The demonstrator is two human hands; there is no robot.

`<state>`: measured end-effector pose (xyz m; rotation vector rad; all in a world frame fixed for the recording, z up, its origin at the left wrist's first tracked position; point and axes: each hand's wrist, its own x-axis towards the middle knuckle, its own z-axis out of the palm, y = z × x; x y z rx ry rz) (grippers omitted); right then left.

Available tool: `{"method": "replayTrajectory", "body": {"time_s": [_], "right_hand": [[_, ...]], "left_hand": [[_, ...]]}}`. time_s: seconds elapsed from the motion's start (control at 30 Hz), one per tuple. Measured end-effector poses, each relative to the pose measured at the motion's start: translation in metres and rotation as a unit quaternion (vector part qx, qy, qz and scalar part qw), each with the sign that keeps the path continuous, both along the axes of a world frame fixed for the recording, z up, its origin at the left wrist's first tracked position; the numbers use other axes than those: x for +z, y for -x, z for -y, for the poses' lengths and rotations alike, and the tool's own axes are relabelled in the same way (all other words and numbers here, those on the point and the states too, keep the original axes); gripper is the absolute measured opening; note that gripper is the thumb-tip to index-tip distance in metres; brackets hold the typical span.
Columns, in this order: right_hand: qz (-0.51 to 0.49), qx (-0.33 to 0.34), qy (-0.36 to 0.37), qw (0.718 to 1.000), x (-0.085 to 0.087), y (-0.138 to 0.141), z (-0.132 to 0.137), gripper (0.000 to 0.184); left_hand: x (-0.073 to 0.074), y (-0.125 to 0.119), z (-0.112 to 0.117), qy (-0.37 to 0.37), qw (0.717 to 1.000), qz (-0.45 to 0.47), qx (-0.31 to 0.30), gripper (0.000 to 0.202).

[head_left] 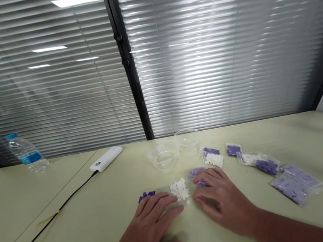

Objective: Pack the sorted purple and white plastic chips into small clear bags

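Note:
Three small heaps of tiny flat pieces lie on the pale table: a dark purple heap [146,196], a white heap [180,189] and a lilac heap [196,172]. My left hand [154,222] has its fingers stretched out and thumb apart, partly covering the dark purple heap, fingertips close to the white one. Over the near side of the lilac heap, my right hand [220,198] rests with bent fingers, thumb a little apart from the index finger. No held piece shows in either hand. One loose white piece [188,202] lies between the hands.
Clear round containers [165,160] stand behind the heaps. Several small bags [289,188] of purple, lilac and white pieces lie to the right. At left are a white power bank [106,159] with a black cable [66,200] and a water bottle [28,153]. A blind-covered glass partition [202,68] borders the back.

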<state>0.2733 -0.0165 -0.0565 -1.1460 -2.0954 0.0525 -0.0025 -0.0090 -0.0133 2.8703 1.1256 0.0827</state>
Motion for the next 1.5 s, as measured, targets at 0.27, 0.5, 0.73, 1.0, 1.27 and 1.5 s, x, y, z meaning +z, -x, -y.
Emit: {"method": "replayTrajectory", "body": {"time_s": [0.27,0.5,0.73,1.0,1.27,1.5], "right_hand": [[0.001,-0.031,-0.003,1.000,-0.004,-0.002,-0.003,0.024],[0.014,0.011,0.042,0.999,0.001,-0.002,0.002,0.029],[0.049,0.079,0.097,0.991,0.009,-0.003,0.006,0.033],[0.052,0.029,0.039,0.997,0.002,-0.002,0.003,0.032],[0.007,-0.072,0.025,0.997,-0.012,-0.005,-0.006,0.033],[-0.006,-0.038,0.026,0.999,-0.010,-0.004,-0.004,0.034]], "left_hand": [[-0.003,0.003,-0.001,-0.081,0.996,0.013,-0.027,0.061],[-0.013,0.012,-0.027,-0.072,0.979,0.106,0.159,0.052],[-0.014,0.020,-0.042,0.026,0.976,0.126,0.174,0.063],[-0.008,0.013,-0.048,0.032,0.976,0.142,0.160,0.034],[0.011,0.027,-0.048,0.067,0.994,0.088,0.023,0.062],[0.006,0.031,-0.056,0.063,0.993,0.094,0.038,0.044]]}}
